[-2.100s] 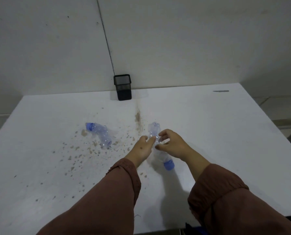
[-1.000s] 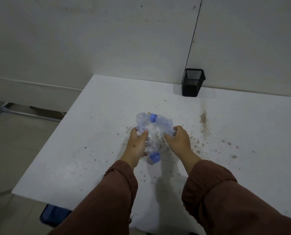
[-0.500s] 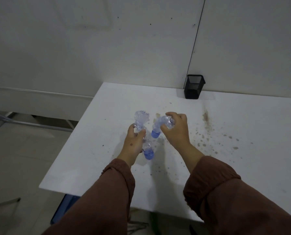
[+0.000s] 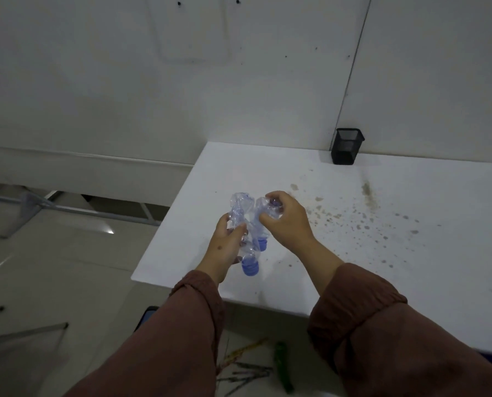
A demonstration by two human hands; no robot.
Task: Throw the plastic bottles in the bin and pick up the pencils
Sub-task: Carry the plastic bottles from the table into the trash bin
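Two crumpled plastic bottles (image 4: 246, 224) sit clamped in my hands, left hand (image 4: 224, 247) and right hand (image 4: 286, 222), above the bench (image 4: 382, 253) corner; thin slick plastic could slip, and the pencils (image 4: 246, 371) lie underfoot.

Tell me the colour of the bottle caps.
Blue, on both crushed bottles' caps; the head view, the only one, shows it.

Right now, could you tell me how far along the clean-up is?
Done: nothing binned. In hand: the left hand and right hand each grip a crushed plastic bottle above the white table. Left: binning both; no bin visible. Pencils lie on the floor.
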